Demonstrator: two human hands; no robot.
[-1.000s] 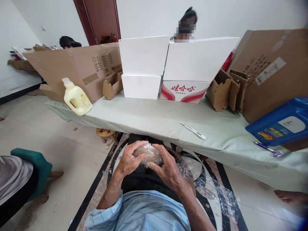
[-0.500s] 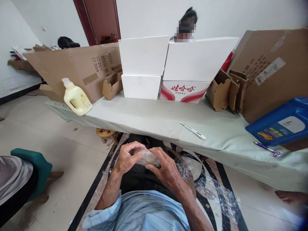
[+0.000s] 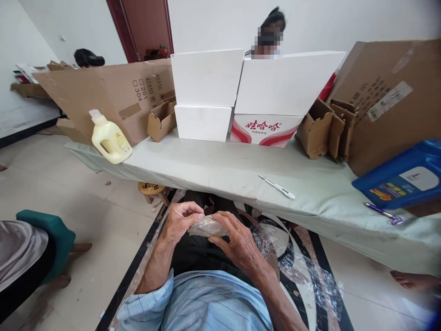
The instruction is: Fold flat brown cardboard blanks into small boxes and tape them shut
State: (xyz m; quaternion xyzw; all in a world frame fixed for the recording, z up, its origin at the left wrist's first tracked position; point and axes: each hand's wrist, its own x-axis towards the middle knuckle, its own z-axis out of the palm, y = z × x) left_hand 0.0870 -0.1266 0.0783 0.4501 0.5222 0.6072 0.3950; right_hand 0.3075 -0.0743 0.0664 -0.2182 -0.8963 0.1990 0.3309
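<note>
Small flattish bundle in crinkled clear plastic film (image 3: 206, 227), held above the lap in dark trousers (image 3: 196, 259), in front of the near edge of the pale green cloth-covered tabletop (image 3: 206, 158), not on it. Right hand (image 3: 238, 235): fingers gripping the bundle's right end, thumb below, the others over the top. Left hand (image 3: 179, 224): fingers closed in a pinch at the upper left edge, seemingly on the film; exact contact too small to tell. Slim white knife (image 3: 276, 187) lies on tabletop, untouched. Loose clear crumpled plastic film (image 3: 322, 282) on floor, right side.

To do it well: right hand should hold firm without squashing; left should work the film edge gently, close to the surface, keeping it taut so it doesn't tear or bunch.
</note>
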